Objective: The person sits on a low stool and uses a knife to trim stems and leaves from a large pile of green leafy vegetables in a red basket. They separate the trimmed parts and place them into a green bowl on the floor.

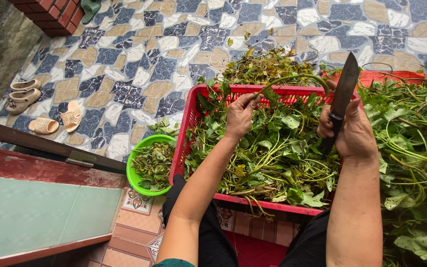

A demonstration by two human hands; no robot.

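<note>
Hands are seen over a red crate [193,116] of leafy vines. The left hand [239,114] is closed, with its fingertips pinched on one end of a long green stem [300,77]; the stem arches from that hand to the right, above the crate's far rim. The right hand [353,132] is wrapped shut around the dark handle of a knife [343,94], whose broad blade is held upright, pointing away and slightly right, with the stem's far end just beside it.

The crate is filled with cut vines [273,158], green leaves and pale stalks tangled together, and it lies between the person's knees on the near side. A heap of loose vines [411,143] is spread to the right of the crate, over a second red crate [396,76] of which only the far edge is visible. More wilted trimmings [265,66] are piled on the floor just beyond the crate.

A round green basin [133,160] holding darker leaf scraps is set touching the crate's left side. Further left, pale sandals [43,125] are scattered on a patterned tile floor [139,64], near a dark threshold. A brick corner [55,15] is seen at the far left. No packages, labels or signs can be made out.
</note>
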